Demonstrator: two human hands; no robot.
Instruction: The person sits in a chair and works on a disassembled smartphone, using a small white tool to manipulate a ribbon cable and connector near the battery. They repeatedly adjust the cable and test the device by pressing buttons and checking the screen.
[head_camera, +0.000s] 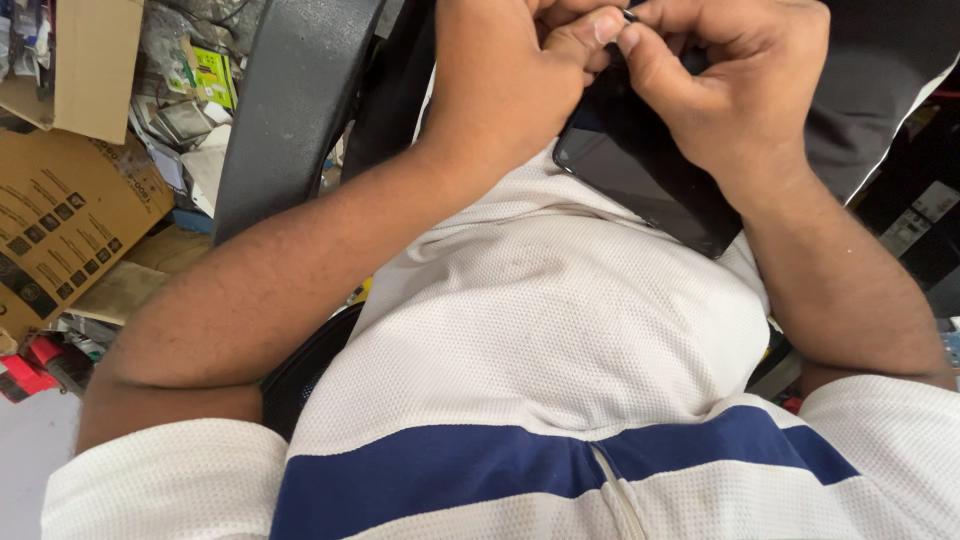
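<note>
Both hands up close to the chest. Left hand (500, 80) and right hand (720, 90) closed, fingertips pinching one tiny dark bit (629, 15) at the top edge of a black phone (640, 190) resting on the white shirt (540, 320). Best done slowly: hold the phone still, pinch softly, no slipping. Far left: brown cardboard boxes (70, 210) with small black pictures, and a green-yellow packet (212, 75) above.
</note>
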